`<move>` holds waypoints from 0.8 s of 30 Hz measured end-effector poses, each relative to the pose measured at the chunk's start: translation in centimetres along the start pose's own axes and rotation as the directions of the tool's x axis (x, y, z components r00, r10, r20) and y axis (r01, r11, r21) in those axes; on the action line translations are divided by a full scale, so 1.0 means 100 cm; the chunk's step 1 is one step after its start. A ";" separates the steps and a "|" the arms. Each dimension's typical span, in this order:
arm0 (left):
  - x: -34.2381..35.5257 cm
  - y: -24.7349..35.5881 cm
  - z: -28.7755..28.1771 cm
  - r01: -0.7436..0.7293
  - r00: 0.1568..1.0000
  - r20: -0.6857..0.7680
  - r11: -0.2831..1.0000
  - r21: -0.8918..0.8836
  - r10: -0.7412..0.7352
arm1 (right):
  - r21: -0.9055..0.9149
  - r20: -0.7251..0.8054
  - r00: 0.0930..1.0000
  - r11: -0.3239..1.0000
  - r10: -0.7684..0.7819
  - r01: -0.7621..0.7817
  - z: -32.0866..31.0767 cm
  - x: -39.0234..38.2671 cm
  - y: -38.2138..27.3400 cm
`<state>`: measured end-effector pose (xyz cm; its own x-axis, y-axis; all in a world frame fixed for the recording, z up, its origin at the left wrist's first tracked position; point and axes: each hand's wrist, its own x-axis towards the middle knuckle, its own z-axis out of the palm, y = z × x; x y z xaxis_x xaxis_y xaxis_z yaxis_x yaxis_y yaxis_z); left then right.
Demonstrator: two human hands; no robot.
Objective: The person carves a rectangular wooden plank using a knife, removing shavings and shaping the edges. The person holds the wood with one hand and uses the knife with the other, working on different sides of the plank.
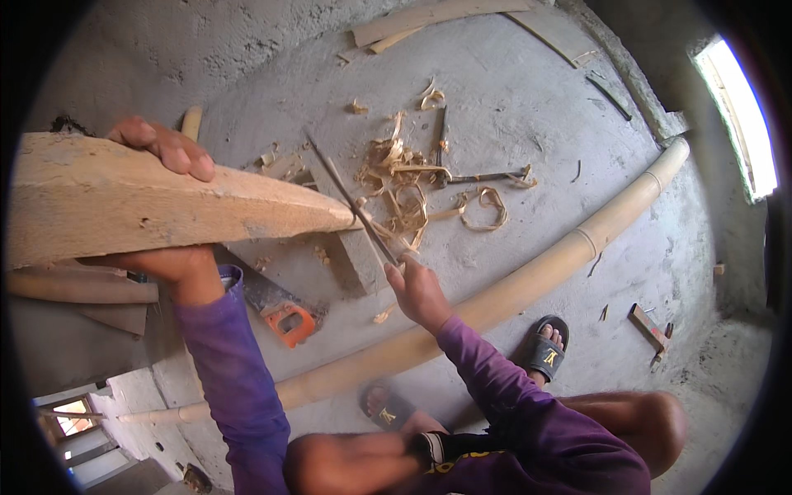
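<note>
My left hand (173,157) is closed around a long, pale wooden beam (124,202), its fingers over the top and its wrist underneath; the middle of the hand is hidden. The beam narrows to a tip at centre. My right hand (417,293) grips a long narrow blade (338,177), which lies across that tip, with a thin shaving beside it. Curly wood shavings (396,157) are scattered on the floor beyond. Beneath the beam is a grey block (346,272), and a handsaw with an orange handle (293,324) lies left of my right hand.
A long bamboo pole (544,280) runs diagonally across the concrete floor (569,124) before my sandalled feet (546,346). Dark metal bars (487,176) lie among the shavings, a small tool (648,326) at the right. Flat strips (445,15) lie along the far side. A rough wall (148,49) stands upper left.
</note>
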<state>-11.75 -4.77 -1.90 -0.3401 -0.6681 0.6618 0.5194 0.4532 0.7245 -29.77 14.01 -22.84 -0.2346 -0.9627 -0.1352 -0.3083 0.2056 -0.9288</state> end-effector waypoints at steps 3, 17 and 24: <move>0.001 0.001 0.001 0.038 0.998 -0.056 0.999 0.016 -0.037 | -0.060 0.004 1.000 0.998 -0.023 0.023 0.003 0.000 0.003; -0.002 0.004 -0.004 0.033 0.999 -0.031 0.999 0.044 -0.031 | 0.114 -0.020 0.994 0.988 0.106 -0.103 0.007 -0.003 0.032; -0.001 0.000 -0.006 -0.020 0.995 0.098 1.000 -0.004 0.020 | -0.122 -0.055 0.998 0.993 -0.003 -0.004 0.019 -0.001 0.038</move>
<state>-11.22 -5.01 -2.09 -0.4048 -0.5977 0.6920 0.5295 0.4637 0.7104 -29.18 14.54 -27.00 -0.2843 -0.9520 -0.1132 -0.4173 0.2292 -0.8794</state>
